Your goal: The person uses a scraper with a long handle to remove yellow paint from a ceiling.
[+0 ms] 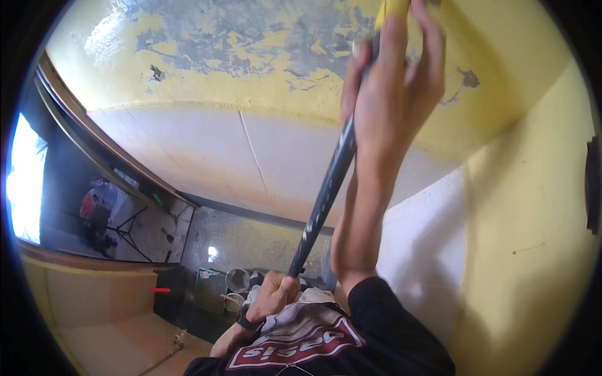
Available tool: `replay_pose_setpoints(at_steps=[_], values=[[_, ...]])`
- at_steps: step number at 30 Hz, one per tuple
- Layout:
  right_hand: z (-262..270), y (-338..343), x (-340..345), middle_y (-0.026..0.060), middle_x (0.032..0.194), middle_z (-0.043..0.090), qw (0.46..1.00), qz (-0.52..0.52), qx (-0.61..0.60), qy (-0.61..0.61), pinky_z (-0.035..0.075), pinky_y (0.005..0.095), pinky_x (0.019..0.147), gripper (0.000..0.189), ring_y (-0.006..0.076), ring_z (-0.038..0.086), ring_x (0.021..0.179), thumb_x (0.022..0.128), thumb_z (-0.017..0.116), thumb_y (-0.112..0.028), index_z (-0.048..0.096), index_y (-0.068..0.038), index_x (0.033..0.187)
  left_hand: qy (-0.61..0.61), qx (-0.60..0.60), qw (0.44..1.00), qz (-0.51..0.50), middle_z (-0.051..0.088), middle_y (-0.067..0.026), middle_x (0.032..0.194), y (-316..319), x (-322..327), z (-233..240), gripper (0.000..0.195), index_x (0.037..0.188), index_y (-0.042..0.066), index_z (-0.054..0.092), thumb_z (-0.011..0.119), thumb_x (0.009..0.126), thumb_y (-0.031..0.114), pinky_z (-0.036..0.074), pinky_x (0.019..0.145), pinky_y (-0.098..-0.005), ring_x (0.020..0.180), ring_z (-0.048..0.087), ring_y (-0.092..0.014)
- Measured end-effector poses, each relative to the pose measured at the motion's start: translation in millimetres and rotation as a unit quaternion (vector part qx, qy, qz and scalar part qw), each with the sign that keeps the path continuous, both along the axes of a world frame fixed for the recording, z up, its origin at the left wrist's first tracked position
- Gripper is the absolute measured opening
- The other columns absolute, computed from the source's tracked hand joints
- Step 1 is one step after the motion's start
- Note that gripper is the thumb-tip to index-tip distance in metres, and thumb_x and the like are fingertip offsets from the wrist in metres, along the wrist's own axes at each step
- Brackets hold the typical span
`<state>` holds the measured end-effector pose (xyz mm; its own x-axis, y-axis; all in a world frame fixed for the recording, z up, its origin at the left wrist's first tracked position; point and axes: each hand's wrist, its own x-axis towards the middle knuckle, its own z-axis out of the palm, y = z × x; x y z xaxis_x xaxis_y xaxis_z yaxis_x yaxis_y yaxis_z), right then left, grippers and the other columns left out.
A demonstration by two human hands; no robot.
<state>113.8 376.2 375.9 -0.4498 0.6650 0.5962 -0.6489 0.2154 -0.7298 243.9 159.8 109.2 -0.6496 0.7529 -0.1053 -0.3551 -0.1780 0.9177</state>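
Note:
A black pole (324, 202) with pale scuffs runs slantwise from the person's waist up to the top edge of the view. My left hand (277, 293), with a dark band on its wrist, is closed round the lower end. Raised high, my right hand (395, 80) wraps loosely round the upper pole beside a yellow section (396, 9); its fingers are slightly blurred. The pole's far end lies out of view. Beyond stands a yellow wall (211, 89) with patchy grey areas and small chipped spots, above a band of white tiles (211, 145).
A doorway frame (117, 155) is at left, with a black stand (129, 232) beyond it. Near the feet are buckets (237, 280) and a dark green container (210, 291). A tap (180, 336) sits lower left; another yellow wall (522, 225) rises at right.

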Motion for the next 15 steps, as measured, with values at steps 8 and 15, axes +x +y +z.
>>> replay_pose_setpoints(at_steps=[8, 15], values=[[-65.1, 7.9, 7.8, 0.0020, 0.059, 0.052, 0.999, -0.034, 0.024, -0.021, 0.028, 0.0204, 0.029, 0.039, 0.0050, 0.040, 0.034, 0.107, 0.051, -0.025, 0.050, -0.012, 0.144, 0.007, -0.072, 0.997, -0.039, 0.038, 0.0052, 0.059, -7.9, 19.7, -41.6, 0.061, 0.064, 0.010, 0.038, 0.043, 0.108, 0.053, 0.026, 0.049, -0.0281, 0.054, 0.032, -0.008], [-112.0, -5.1, 23.2, 0.0016, 0.059, 0.050, 0.998, 0.005, -0.031, -0.061, 0.026, 0.0211, 0.029, 0.038, 0.0051, 0.040, 0.034, 0.109, 0.047, -0.020, 0.049, -0.011, 0.146, -0.072, -0.041, 0.997, -0.011, 0.034, 0.0051, 0.061, -26.4, 61.9, -81.3, 0.058, 0.064, 0.010, 0.037, 0.043, 0.109, 0.046, 0.024, 0.050, -0.0292, 0.056, 0.028, -0.008]])
